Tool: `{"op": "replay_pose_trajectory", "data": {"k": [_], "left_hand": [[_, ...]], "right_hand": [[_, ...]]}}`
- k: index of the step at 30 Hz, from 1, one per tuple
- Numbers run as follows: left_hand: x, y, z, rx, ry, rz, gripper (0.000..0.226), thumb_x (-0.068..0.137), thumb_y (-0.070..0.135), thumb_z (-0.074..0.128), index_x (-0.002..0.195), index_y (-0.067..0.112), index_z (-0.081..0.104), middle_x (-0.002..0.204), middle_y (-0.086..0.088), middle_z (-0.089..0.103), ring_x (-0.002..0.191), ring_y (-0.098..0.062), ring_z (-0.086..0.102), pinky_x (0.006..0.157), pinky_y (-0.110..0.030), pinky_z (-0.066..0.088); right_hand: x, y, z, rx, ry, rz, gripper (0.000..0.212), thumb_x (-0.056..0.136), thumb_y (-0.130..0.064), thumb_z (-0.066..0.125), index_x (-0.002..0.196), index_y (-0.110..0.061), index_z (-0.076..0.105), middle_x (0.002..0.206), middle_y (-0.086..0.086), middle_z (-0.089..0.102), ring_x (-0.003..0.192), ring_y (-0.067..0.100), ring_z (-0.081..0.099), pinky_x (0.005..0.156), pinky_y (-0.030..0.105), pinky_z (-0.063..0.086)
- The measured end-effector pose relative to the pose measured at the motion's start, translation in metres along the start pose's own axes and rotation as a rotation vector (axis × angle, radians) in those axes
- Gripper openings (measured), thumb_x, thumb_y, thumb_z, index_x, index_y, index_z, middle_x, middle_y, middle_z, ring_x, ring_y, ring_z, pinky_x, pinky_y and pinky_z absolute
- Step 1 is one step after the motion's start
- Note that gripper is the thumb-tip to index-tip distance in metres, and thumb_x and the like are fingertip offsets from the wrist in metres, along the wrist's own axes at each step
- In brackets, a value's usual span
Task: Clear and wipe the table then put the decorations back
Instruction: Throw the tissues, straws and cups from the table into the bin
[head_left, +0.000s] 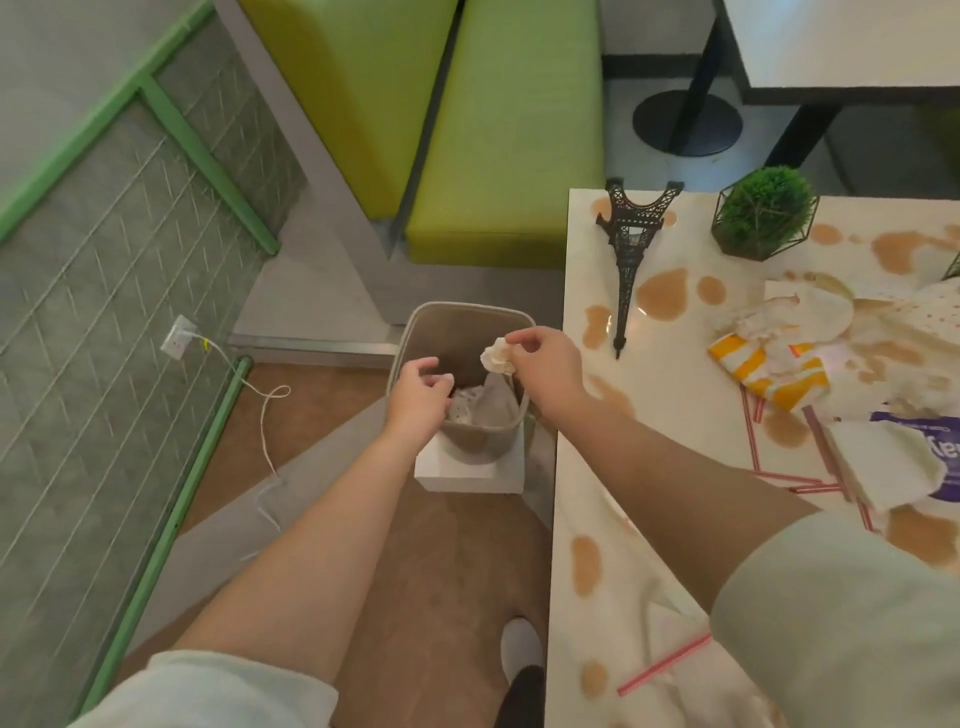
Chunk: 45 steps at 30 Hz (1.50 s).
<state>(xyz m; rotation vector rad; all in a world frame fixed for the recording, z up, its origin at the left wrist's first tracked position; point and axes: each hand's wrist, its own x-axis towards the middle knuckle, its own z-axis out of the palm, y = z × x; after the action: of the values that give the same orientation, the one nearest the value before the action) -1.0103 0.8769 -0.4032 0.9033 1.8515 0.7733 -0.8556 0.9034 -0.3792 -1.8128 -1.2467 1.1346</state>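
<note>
Clearing step: right hand (545, 364) pinches a crumpled tissue (497, 356) over the bin (462, 322) left of the table (670, 395), left hand (418, 397) loosely curled, empty; next, likely release.

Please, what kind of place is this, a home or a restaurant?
Most likely a cafe or fast-food restaurant. A padded green bench seat runs beside the stained table, a second pedestal table stands behind, and a yellow striped food wrapper and red-striped straws lie among the spills.
</note>
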Motion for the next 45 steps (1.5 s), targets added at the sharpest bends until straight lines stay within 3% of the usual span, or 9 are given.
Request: {"op": "replay_pose_trajectory", "data": {"k": [5,7,11,18,23,29,33,37,45], "left_hand": [[-0.01,-0.003,0.009,0.027,-0.01,0.069,0.014,0.097,0.027,0.053,0.108,0.022,0.059,0.1,0.003,0.066,0.082,-0.017,0.065,0.079,-0.035,0.055],[-0.017,-0.002,0.015,0.058,-0.047,0.093,0.009,0.096,0.031,0.054,0.099,0.025,0.06,0.097,0.002,0.068,0.084,-0.019,0.066,0.082,-0.039,0.056],[-0.037,0.004,0.031,0.11,-0.098,0.109,0.008,0.095,0.036,0.054,0.092,0.031,0.058,0.096,0.005,0.067,0.091,-0.02,0.066,0.087,-0.041,0.054],[-0.091,0.006,0.083,0.195,-0.269,0.056,0.019,0.098,0.037,0.052,0.107,0.022,0.059,0.097,0.003,0.066,0.077,-0.014,0.062,0.085,-0.041,0.056],[-0.126,-0.006,0.112,0.38,-0.391,-0.011,0.042,0.088,0.053,0.062,0.118,0.026,0.052,0.113,0.003,0.059,0.093,-0.018,0.064,0.087,-0.041,0.056],[-0.146,-0.021,0.138,0.424,-0.354,0.002,0.079,0.078,0.047,0.077,0.142,0.02,0.039,0.137,-0.004,0.035,0.113,-0.024,0.056,0.096,-0.042,0.051],[-0.149,-0.021,0.145,0.293,-0.318,-0.047,0.073,0.082,0.032,0.077,0.144,0.017,0.041,0.137,-0.007,0.035,0.1,-0.023,0.061,0.086,-0.039,0.057],[-0.144,-0.014,0.138,0.135,-0.283,-0.012,0.07,0.085,0.019,0.074,0.146,0.016,0.04,0.144,-0.008,0.043,0.122,-0.028,0.053,0.094,-0.043,0.054],[-0.113,0.013,0.092,-0.229,-0.077,-0.065,0.034,0.095,0.015,0.06,0.129,0.017,0.059,0.123,-0.002,0.063,0.111,-0.022,0.06,0.092,-0.042,0.054]], "right_hand": [[-0.013,0.012,-0.007,-0.101,-0.163,0.054,0.039,0.096,-0.01,0.05,0.133,-0.016,0.058,0.134,0.003,0.059,0.118,0.022,0.058,0.101,0.036,0.048],[-0.02,0.017,-0.019,-0.093,-0.119,0.059,0.035,0.096,-0.011,0.05,0.128,-0.018,0.061,0.125,0.002,0.063,0.107,0.022,0.063,0.086,0.031,0.053],[-0.03,0.027,-0.052,-0.084,-0.01,0.058,0.015,0.093,-0.022,0.06,0.105,-0.017,0.067,0.094,-0.003,0.063,0.08,0.009,0.059,0.058,0.016,0.038],[-0.054,0.055,-0.116,-0.163,0.029,0.148,0.02,0.094,-0.023,0.054,0.098,-0.009,0.068,0.097,0.006,0.067,0.08,0.022,0.06,0.056,0.028,0.045],[-0.077,0.083,-0.149,-0.305,0.013,0.184,0.027,0.093,-0.02,0.051,0.112,-0.011,0.068,0.112,0.005,0.067,0.087,0.022,0.062,0.051,0.022,0.042],[-0.104,0.108,-0.166,-0.33,-0.057,0.28,0.045,0.09,-0.02,0.058,0.134,-0.01,0.055,0.129,0.009,0.06,0.109,0.025,0.061,0.078,0.03,0.049],[-0.11,0.117,-0.163,-0.209,-0.101,0.321,0.052,0.086,-0.007,0.058,0.138,-0.007,0.051,0.112,0.013,0.067,0.083,0.026,0.069,0.081,0.039,0.057],[-0.109,0.111,-0.159,-0.024,-0.067,0.334,0.049,0.084,0.001,0.058,0.133,-0.004,0.056,0.086,0.001,0.066,0.083,0.026,0.069,0.088,0.042,0.056],[-0.09,0.073,-0.126,0.203,-0.068,0.27,0.033,0.093,-0.004,0.052,0.125,-0.008,0.059,0.105,0.01,0.065,0.078,0.02,0.064,0.078,0.033,0.057]]}}
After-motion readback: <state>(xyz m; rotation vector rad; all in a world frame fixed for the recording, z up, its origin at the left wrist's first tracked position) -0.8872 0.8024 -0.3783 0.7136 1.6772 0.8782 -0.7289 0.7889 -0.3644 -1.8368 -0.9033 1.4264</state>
